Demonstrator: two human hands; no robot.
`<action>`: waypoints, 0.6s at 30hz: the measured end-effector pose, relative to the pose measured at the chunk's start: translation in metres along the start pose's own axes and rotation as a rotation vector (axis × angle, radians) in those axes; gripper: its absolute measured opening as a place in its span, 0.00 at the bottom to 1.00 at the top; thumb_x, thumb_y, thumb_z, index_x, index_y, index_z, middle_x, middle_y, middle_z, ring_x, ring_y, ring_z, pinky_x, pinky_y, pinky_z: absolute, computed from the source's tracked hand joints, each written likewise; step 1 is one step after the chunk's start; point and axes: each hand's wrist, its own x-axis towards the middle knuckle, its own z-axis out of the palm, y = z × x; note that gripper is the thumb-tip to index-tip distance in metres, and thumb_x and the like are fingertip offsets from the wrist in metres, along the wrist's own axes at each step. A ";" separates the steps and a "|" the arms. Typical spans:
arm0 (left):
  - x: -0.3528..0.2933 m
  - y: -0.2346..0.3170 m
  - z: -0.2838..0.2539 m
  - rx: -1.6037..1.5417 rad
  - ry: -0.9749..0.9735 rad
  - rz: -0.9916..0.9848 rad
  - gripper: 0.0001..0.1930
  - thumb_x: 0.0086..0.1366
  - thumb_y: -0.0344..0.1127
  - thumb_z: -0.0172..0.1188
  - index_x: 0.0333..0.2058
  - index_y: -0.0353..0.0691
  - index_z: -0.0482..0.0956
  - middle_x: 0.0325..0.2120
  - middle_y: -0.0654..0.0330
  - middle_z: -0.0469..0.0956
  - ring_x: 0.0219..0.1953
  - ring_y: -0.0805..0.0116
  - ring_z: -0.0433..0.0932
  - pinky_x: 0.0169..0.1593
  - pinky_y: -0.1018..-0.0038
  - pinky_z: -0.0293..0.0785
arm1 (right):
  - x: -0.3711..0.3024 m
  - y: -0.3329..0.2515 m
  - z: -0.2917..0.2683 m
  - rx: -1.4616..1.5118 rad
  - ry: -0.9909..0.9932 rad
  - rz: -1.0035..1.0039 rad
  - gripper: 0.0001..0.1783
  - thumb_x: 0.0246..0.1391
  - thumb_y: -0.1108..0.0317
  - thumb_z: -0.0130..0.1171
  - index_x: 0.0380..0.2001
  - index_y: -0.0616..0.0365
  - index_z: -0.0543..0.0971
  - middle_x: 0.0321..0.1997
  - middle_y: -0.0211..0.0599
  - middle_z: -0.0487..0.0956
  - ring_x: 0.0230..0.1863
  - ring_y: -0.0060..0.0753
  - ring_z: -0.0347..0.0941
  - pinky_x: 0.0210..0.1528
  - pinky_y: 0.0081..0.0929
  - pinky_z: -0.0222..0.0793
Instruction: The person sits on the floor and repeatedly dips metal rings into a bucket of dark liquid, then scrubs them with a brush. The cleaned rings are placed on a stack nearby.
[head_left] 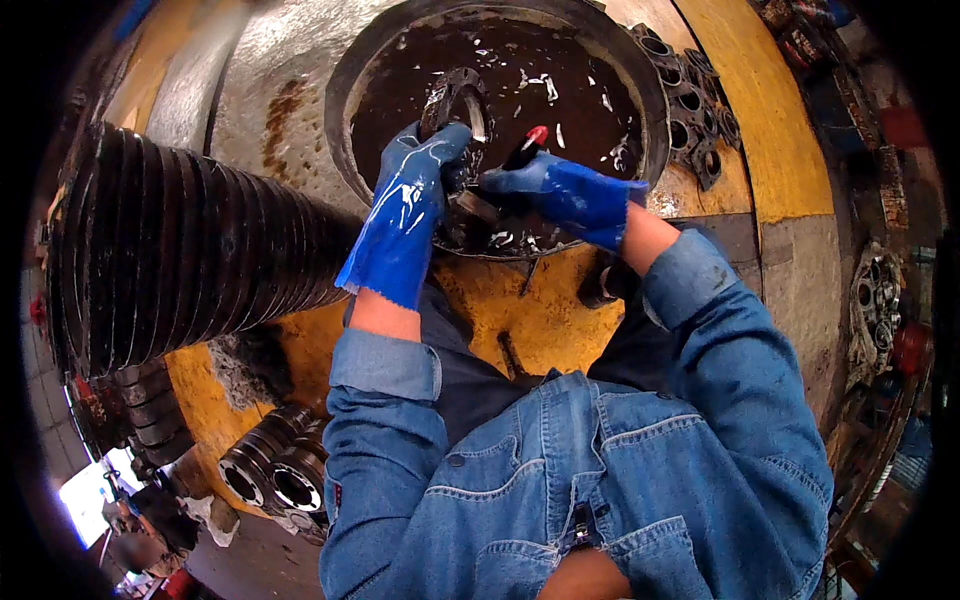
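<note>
My left hand (408, 190), in a wet blue rubber glove, is closed around a dark ring-shaped metal part (462, 80) with a shiny inner edge. It holds the part over a round basin (341, 100) of dark liquid. My right hand (580, 200), gloved the same way, is closed on a dark tool with a red end (537, 134); what kind it is I cannot tell. The right fingertips are close to the lower part of the ring, and the tool's working end is hidden. Another dark metal piece with a bright edge (474, 206) shows below my left hand, near the basin's near rim.
A tall stack of dark rings (200, 250) stands left of the basin. Several flat metal parts with round holes (690, 100) lie on its right. Cylindrical metal parts (270, 470) and a grey fluffy rag (248, 365) lie at lower left. Shelving with parts (875, 310) runs along the right.
</note>
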 end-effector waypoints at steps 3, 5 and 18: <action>0.001 -0.001 -0.001 -0.031 0.005 0.023 0.15 0.57 0.35 0.74 0.41 0.37 0.83 0.25 0.63 0.80 0.22 0.72 0.75 0.26 0.75 0.70 | -0.001 -0.021 0.005 0.310 0.145 0.158 0.17 0.61 0.59 0.67 0.42 0.64 0.85 0.35 0.34 0.85 0.33 0.23 0.79 0.35 0.21 0.73; -0.004 0.002 0.006 -0.051 0.042 0.058 0.12 0.60 0.34 0.71 0.40 0.35 0.82 0.23 0.63 0.79 0.21 0.73 0.73 0.26 0.75 0.69 | 0.001 -0.019 0.001 0.287 0.120 0.137 0.17 0.61 0.58 0.67 0.40 0.64 0.86 0.33 0.34 0.85 0.31 0.23 0.79 0.34 0.20 0.72; -0.017 0.017 0.010 -0.139 -0.048 -0.011 0.13 0.59 0.36 0.74 0.40 0.40 0.83 0.24 0.64 0.80 0.21 0.73 0.74 0.25 0.77 0.70 | 0.058 0.001 -0.033 -1.417 0.518 -0.764 0.23 0.50 0.62 0.67 0.52 0.47 0.80 0.49 0.45 0.84 0.40 0.49 0.84 0.41 0.42 0.81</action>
